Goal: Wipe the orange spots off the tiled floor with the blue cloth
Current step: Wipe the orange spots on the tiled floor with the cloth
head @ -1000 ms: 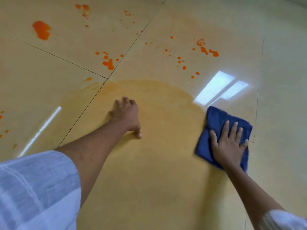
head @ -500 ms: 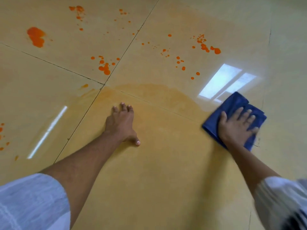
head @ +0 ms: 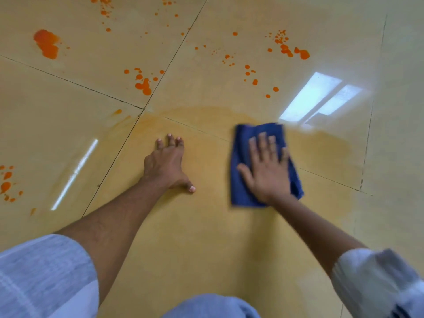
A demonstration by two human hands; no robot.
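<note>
The blue cloth (head: 243, 143) lies flat on the tiled floor (head: 206, 237), slightly blurred. My right hand (head: 267, 168) presses on it with straight, spread fingers. My left hand (head: 166, 165) rests flat on the floor to the cloth's left, fingers pointing away. A smeared pale orange film (head: 321, 148) surrounds both hands. Beyond it lie orange spots: a cluster (head: 144, 84) near the tile joint, scattered drops (head: 250, 73) ahead of the cloth, a cluster (head: 289, 48) far right, and a large blot (head: 47, 43) far left.
More orange spots (head: 5, 183) sit at the left edge, and others (head: 102, 3) at the top. A window's bright reflection (head: 321, 99) shines on the floor beyond the cloth. My knee in light fabric (head: 211, 306) shows at the bottom.
My right hand has slid the blue cloth leftward and nearer, from beside the window reflection to close by my left hand. The left hand has stayed planted.
</note>
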